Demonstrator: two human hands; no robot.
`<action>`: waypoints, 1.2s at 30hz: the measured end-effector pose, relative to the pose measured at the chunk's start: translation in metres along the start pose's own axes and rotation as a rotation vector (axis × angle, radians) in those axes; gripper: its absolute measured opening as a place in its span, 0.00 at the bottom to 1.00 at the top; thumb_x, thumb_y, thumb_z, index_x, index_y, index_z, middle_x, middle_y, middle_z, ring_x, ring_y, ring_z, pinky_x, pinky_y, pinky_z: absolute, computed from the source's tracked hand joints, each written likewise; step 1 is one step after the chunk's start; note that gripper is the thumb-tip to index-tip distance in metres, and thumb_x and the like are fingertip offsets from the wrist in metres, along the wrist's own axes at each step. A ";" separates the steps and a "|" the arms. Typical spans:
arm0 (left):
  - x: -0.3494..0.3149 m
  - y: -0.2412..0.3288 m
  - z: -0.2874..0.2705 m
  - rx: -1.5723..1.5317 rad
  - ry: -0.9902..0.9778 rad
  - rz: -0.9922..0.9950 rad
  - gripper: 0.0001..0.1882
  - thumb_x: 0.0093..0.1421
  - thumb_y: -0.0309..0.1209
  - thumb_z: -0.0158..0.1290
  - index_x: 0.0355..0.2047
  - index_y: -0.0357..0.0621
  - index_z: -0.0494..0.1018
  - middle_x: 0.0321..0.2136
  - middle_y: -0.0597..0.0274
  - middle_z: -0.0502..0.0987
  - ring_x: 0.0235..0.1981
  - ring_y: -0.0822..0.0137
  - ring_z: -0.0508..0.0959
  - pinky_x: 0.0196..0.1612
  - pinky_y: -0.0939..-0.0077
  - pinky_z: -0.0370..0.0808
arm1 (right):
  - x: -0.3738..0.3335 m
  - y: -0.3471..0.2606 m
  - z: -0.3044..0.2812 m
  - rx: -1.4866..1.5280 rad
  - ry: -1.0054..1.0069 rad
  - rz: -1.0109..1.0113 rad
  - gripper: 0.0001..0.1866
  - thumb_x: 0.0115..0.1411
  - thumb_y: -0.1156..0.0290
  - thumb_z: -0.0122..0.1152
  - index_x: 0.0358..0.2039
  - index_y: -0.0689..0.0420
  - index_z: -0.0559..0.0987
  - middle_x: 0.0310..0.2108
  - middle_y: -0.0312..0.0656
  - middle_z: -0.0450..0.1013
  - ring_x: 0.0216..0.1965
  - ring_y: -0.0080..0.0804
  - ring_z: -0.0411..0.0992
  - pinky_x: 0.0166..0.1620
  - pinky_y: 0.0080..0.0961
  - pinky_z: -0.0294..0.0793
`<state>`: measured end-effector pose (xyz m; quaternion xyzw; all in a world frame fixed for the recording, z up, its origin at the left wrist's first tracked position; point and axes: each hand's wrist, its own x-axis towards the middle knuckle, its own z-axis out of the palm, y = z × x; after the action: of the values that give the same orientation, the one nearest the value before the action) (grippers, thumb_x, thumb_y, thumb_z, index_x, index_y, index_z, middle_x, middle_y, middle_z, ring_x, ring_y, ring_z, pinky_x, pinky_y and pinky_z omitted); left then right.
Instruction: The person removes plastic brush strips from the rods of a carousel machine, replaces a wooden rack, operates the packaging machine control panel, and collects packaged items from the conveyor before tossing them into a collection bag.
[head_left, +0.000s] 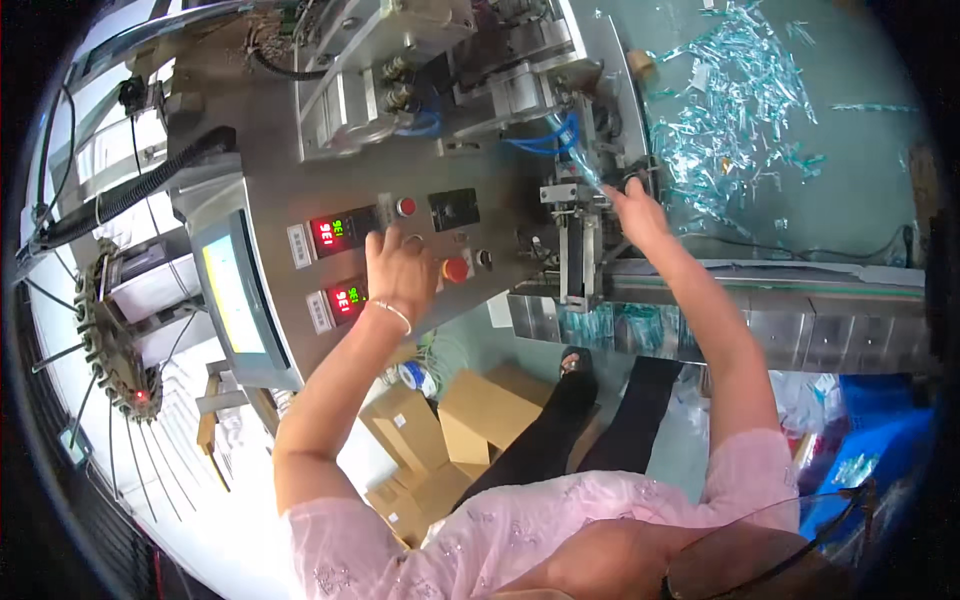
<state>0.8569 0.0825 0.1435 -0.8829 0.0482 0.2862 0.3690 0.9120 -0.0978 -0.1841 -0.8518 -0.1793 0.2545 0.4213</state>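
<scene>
My left hand [400,272] rests against the steel control panel [290,185], fingers spread and bent over its face between a red push button [405,206] and a red mushroom-shaped knob [455,269]. Whatever lies under those fingertips is hidden. Out to the right, my right hand [642,215] reaches into the machine's feed area, thumb and fingers closed at the lower end of a clear bluish plastic film strip [588,165]. The strip runs up past blue air hoses [560,138] among the metal parts.
Bluish clear packets [735,110] lie heaped on the floor at the far right. A steel conveyor [780,325] crosses in front of me. Cardboard boxes [440,430] stand near my legs. Two digital displays [340,230] and a touchscreen [238,285] are on the left.
</scene>
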 end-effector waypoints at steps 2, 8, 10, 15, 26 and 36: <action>0.011 -0.001 0.001 0.121 0.045 0.025 0.14 0.46 0.39 0.48 0.33 0.49 0.70 0.34 0.66 0.72 0.43 0.61 0.63 0.47 0.62 0.55 | -0.002 -0.004 0.001 -0.070 0.039 -0.055 0.22 0.50 0.75 0.43 0.46 0.43 0.67 0.28 0.51 0.63 0.26 0.48 0.68 0.30 0.39 0.67; 0.027 -0.022 -0.004 0.177 -0.058 -0.113 0.18 0.46 0.40 0.48 0.38 0.50 0.68 0.40 0.66 0.69 0.45 0.62 0.63 0.49 0.59 0.55 | -0.012 -0.027 -0.011 -0.155 0.134 -0.134 0.24 0.50 0.77 0.43 0.48 0.43 0.65 0.28 0.47 0.65 0.26 0.45 0.68 0.29 0.37 0.69; 0.033 -0.012 -0.003 0.130 0.059 -0.102 0.18 0.45 0.39 0.49 0.36 0.47 0.69 0.36 0.63 0.70 0.44 0.61 0.64 0.48 0.59 0.56 | -0.018 -0.018 -0.010 -0.193 0.120 -0.102 0.24 0.50 0.77 0.43 0.48 0.43 0.65 0.28 0.47 0.66 0.26 0.45 0.69 0.28 0.36 0.70; -0.009 0.089 0.059 -0.327 0.126 0.128 0.09 0.44 0.30 0.50 0.27 0.43 0.70 0.32 0.56 0.72 0.38 0.59 0.67 0.42 0.66 0.63 | -0.036 0.004 -0.005 -0.244 0.201 -0.066 0.22 0.51 0.74 0.44 0.48 0.43 0.65 0.25 0.45 0.66 0.25 0.43 0.69 0.27 0.36 0.69; -0.050 0.333 0.276 -1.258 0.007 -0.049 0.24 0.46 0.33 0.52 0.43 0.33 0.63 0.43 0.41 0.64 0.43 0.48 0.66 0.47 0.65 0.63 | -0.036 -0.015 0.003 -0.287 0.415 -0.120 0.16 0.52 0.68 0.46 0.43 0.39 0.69 0.24 0.43 0.67 0.26 0.44 0.68 0.27 0.37 0.69; 0.015 0.383 0.296 -1.311 0.068 -0.541 0.35 0.34 0.37 0.60 0.42 0.32 0.62 0.45 0.39 0.61 0.48 0.49 0.63 0.48 0.66 0.63 | -0.039 -0.013 0.023 -0.316 0.524 -0.164 0.17 0.51 0.69 0.47 0.43 0.43 0.68 0.25 0.45 0.68 0.28 0.44 0.68 0.29 0.38 0.69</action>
<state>0.6167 0.0086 -0.2703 -0.9126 -0.3436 0.1270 -0.1817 0.8659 -0.0964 -0.1742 -0.9260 -0.1701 -0.0397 0.3348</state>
